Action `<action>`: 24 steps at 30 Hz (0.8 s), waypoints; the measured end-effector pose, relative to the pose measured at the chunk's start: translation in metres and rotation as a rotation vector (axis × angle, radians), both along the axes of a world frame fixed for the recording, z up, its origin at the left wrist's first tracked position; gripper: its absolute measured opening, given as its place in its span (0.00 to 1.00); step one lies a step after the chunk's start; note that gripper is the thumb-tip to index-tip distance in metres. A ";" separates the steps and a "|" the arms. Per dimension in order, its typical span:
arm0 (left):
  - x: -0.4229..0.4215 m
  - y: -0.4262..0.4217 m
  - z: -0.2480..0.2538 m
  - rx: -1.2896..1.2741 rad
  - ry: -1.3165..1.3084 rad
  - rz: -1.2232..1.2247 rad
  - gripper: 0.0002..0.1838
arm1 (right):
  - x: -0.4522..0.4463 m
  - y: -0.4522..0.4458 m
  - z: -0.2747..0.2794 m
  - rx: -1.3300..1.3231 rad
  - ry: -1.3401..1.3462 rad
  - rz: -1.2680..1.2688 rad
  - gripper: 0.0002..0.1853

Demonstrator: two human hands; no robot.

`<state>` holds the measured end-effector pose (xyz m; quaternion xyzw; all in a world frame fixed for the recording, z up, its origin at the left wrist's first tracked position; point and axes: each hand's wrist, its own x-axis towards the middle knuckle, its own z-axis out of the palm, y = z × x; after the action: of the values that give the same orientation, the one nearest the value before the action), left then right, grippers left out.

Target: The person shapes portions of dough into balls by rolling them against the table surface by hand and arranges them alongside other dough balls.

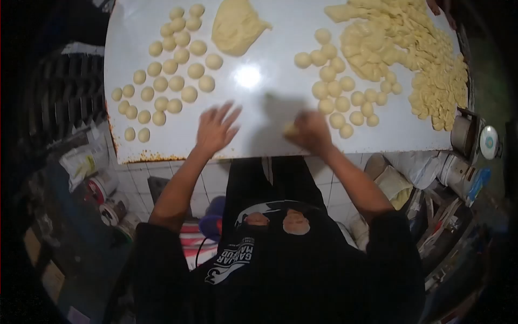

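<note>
Over the front part of the white table point(259, 137), my left hand point(215, 129) is spread with its fingers apart and nothing in it. My right hand point(310, 132), blurred by motion, is curled around a small piece of dough point(291, 130) that shows at its left side. Several round dough balls point(176, 83) lie to the left of my left hand. More dough balls point(342, 104) lie just right of my right hand. A large smooth lump of dough point(236, 27) rests near the far edge.
A big heap of cut dough pieces point(399, 35) covers the table's right side. At the far right corner part of another person's hand point(434, 7) shows. Containers point(462, 129) stand beside the right edge, and stacked dark racks point(70, 92) stand at the left.
</note>
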<state>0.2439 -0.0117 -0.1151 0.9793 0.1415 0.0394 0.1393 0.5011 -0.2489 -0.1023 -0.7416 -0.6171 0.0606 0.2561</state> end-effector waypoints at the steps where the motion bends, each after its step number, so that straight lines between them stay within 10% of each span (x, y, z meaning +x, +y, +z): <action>1: 0.040 -0.002 0.005 -0.081 -0.160 0.084 0.30 | 0.010 0.017 -0.008 -0.033 -0.016 -0.096 0.18; 3: 0.069 -0.044 -0.017 -0.183 -0.135 0.442 0.18 | -0.029 0.051 -0.031 0.055 0.003 -0.159 0.19; 6: -0.002 -0.051 -0.025 -0.287 -0.148 0.059 0.14 | -0.084 0.021 -0.030 -0.001 0.027 -0.068 0.19; 9: 0.002 0.011 -0.019 -0.431 0.138 0.004 0.09 | -0.015 0.041 -0.002 -0.893 0.311 -0.053 0.19; 10: 0.016 0.027 -0.012 -0.388 0.260 -0.029 0.08 | -0.021 0.035 -0.034 -0.244 -0.026 -0.156 0.19; 11: 0.031 0.020 -0.019 -0.306 -0.155 0.050 0.09 | -0.023 0.074 -0.018 0.020 -0.019 -0.243 0.17; 13: 0.040 -0.017 -0.011 -0.263 -0.285 0.191 0.10 | -0.064 0.089 -0.036 -0.032 -0.032 -0.480 0.17; 17: 0.001 0.000 -0.019 -0.379 -0.474 -0.120 0.09 | -0.044 0.005 -0.032 -0.079 0.197 -0.089 0.20; 19: 0.012 0.042 -0.019 -0.248 0.231 -0.266 0.10 | -0.017 0.027 -0.037 -0.124 -0.068 -0.272 0.21; 20: 0.039 0.031 -0.017 -0.276 -0.345 -0.031 0.10 | -0.022 0.058 -0.032 -0.062 -0.031 -0.384 0.21; 24: 0.032 -0.053 -0.007 -0.399 -0.438 0.058 0.06 | -0.077 0.028 -0.052 -0.101 0.009 -0.315 0.17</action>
<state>0.2755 -0.0651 -0.1226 0.8962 0.1411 0.2253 0.3553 0.4240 -0.2209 -0.1544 -0.8408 -0.4883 0.0538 0.2275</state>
